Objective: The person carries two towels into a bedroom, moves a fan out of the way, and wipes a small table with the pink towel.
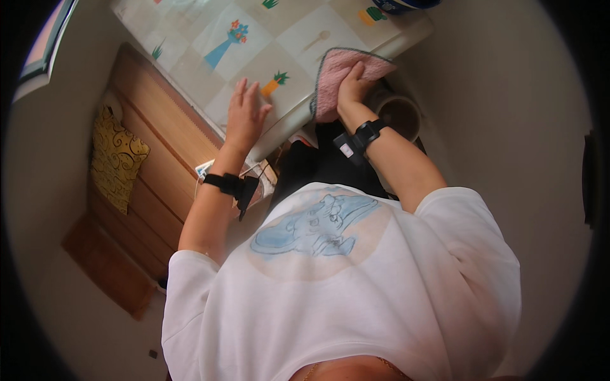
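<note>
My right hand (355, 89) grips a pink cleaning cloth (329, 78) with a dark stitched border. The cloth spreads over the near edge of the table and partly overhangs it. My left hand (246, 112) is over the tablecloth (290, 59), empty, with its fingers apart; whether the fingertips touch the surface I cannot tell. Printed flowers, cactuses and a spoon decorate this pale checked covering. Close to the left fingers is an orange printed pot (269, 87). Both wrists wear black straps with small devices.
A dark blue container (405, 4) stands at the table's far right. Below the right hand is a round bin (398, 116). On the left, a wooden bench (157, 157) carries a yellow patterned cushion (116, 162). A white power strip (205, 169) sits near my left forearm.
</note>
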`<act>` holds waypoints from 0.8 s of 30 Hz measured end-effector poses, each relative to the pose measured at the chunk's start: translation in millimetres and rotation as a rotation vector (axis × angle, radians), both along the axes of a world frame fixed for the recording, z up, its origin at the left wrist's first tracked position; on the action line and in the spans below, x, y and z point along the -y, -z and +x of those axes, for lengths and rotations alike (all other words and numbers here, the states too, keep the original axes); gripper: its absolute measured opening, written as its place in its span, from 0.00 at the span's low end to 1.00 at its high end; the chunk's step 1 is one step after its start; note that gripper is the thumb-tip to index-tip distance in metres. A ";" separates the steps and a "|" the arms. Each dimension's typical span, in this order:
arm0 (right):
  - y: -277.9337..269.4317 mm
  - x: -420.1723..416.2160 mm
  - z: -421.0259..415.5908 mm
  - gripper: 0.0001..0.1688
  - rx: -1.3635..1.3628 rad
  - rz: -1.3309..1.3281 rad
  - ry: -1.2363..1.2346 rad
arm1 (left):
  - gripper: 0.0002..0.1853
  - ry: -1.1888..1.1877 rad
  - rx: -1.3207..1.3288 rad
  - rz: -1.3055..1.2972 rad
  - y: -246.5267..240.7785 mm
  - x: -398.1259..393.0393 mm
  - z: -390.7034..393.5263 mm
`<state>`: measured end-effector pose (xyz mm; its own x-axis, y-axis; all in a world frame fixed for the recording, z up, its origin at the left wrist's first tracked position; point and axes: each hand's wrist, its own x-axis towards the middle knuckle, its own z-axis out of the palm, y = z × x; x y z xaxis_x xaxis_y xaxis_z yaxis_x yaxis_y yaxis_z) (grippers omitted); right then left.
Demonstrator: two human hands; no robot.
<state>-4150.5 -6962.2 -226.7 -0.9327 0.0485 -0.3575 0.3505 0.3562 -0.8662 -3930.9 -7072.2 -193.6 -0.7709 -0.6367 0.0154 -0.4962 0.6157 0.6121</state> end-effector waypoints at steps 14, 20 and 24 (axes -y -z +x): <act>12.0 4.2 205.2 0.48 0.411 0.373 -0.422 | 0.20 -0.433 -0.111 0.127 5.0 -75.3 158.5; 16.9 -21.2 200.3 0.30 1.072 -0.359 -0.742 | 0.20 -0.435 -0.103 0.106 23.5 -75.0 167.8; -71.1 -18.5 150.8 0.24 1.222 -0.291 -1.248 | 0.20 -0.450 -0.144 0.113 9.9 -63.4 169.1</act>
<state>-3999.8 -6943.7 -155.7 0.4194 -0.6021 -0.6794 0.4499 0.7879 -0.4205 -3761.8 -7008.9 -203.5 -0.4134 -0.9104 0.0133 -0.6037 0.2850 0.7445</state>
